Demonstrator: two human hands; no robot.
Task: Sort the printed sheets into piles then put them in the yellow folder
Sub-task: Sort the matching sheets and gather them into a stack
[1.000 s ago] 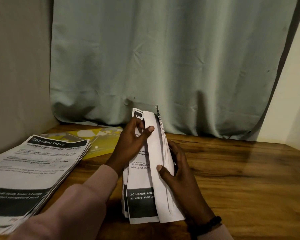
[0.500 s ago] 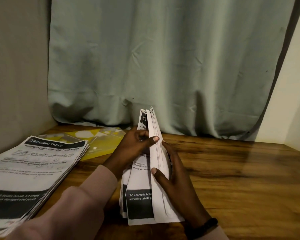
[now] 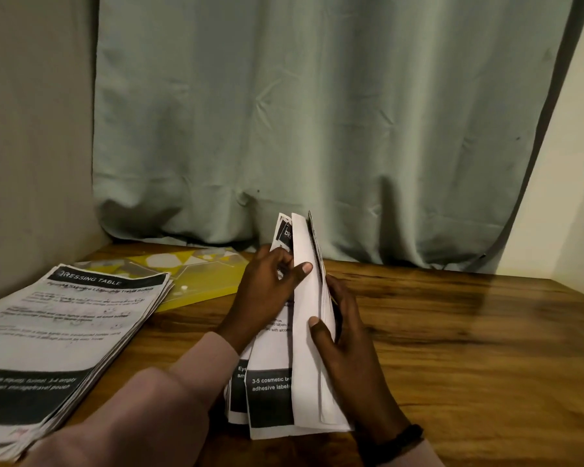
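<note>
Wooden table (image 3: 452, 332), dark grain, fills the lower frame. Lower left: my sorted pile of printed sheets (image 3: 58, 335), top one headed "DRESSING TABLE". Behind it, left of centre: yellow folder (image 3: 203, 284) lying flat, one corner tucked under the pile. Centre: sheaf of sheets (image 3: 304, 332), lower edge on the wood.

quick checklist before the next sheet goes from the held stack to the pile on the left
1. Held stack gripped by both hands: ok; right hand supports it, left hand thumbs the sheets.
2. Single sheet separated: cannot tell; several fan apart.
3. Sorted pile squared up: not ok, edges are staggered.
4. Yellow folder reachable: ok, though the pile overlaps it.
5. Folder open: cannot tell.
</note>
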